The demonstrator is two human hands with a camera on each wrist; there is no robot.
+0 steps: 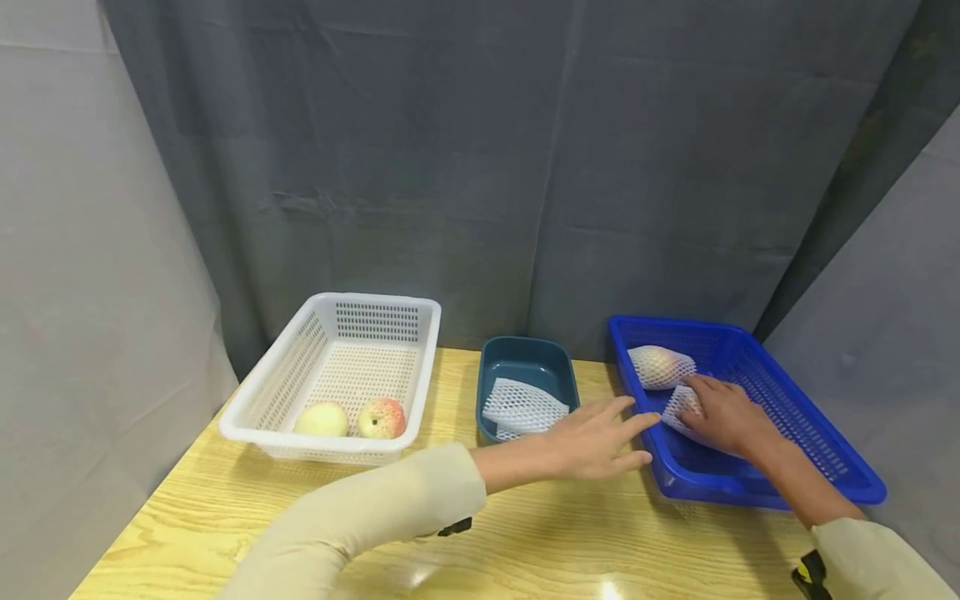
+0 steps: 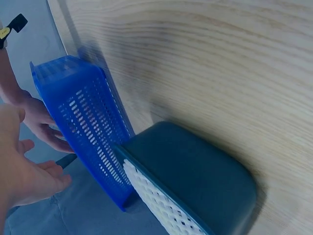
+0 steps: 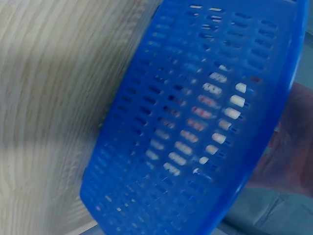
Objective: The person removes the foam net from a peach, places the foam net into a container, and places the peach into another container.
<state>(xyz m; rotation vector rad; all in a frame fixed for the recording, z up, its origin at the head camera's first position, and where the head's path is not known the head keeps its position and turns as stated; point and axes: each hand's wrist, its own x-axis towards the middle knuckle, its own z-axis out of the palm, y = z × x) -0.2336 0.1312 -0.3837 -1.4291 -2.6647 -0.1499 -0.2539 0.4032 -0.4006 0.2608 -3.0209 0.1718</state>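
Observation:
My right hand point(image 1: 727, 417) reaches into the blue basket point(image 1: 813, 446), its fingers curled over a peach in a white foam net point(image 1: 681, 410). Much of that peach is hidden under the hand. Beside it, against the basket's left wall, lies another net-wrapped peach point(image 1: 660, 367). Through the basket slots in the right wrist view, white and reddish patches show. My left hand point(image 1: 596, 442) hovers by the basket's left rim, fingers spread and holding nothing. Loose white foam nets point(image 1: 521, 406) lie in the dark teal bin point(image 1: 491, 367), just behind the left forearm.
A white basket point(image 1: 258, 433) stands at the left, with a pale yellow peach point(image 1: 322, 419) and a red-speckled peach point(image 1: 382, 418) at its near end. Everything rests on a wooden table point(image 1: 525, 542). A grey curtain point(image 1: 420, 167) hangs right behind the containers.

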